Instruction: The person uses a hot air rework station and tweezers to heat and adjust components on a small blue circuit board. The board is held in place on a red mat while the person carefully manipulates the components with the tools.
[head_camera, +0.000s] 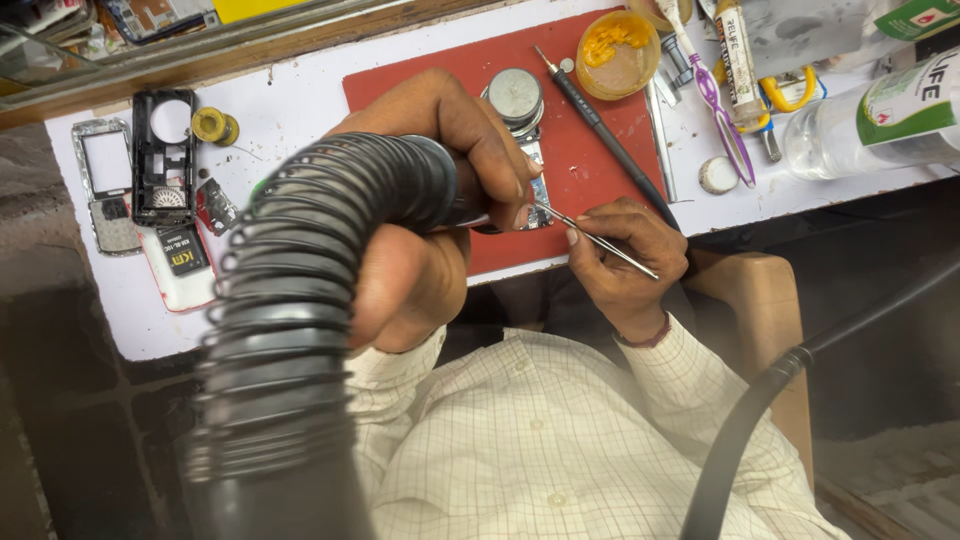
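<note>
- Black plastic phone frame (163, 155) and a silver keypad frame (103, 185) lie at the far left of the white desk (300, 90), with a white battery (178, 262) just below them and a small solder spool (213, 125) to their right. None of these is touched.
- Ribbed black hose (290, 330) runs up from the bottom edge of the view to the left hand (430, 200). The grip is wrapped tight round the handle at the hose's end; the nozzle itself is hidden behind the fingers, so its exact aim is a guess, probably down at the board.
- Small circuit board (538, 195) lies on the red mat (590, 150), just right of the left hand's fingertips and partly covered by them. A round metal tin (515, 97) sits just beyond it.
- Thin metal tweezers (597, 240) slant from lower right up to upper left, tip meeting the board's near edge. The long axis points straight at the gap under the left hand.
- Right hand (630, 255) pinches the tweezers near their rear half, fingers pressed together. It sits right of and nearer the body than the board.
- Both hands close on the board from opposite sides; the left is the nearer.
- Black soldering iron (605, 135) lies diagonally on the mat, idle. An orange flux pot (617, 52) and a clear bottle (870, 120) stand further right.
</note>
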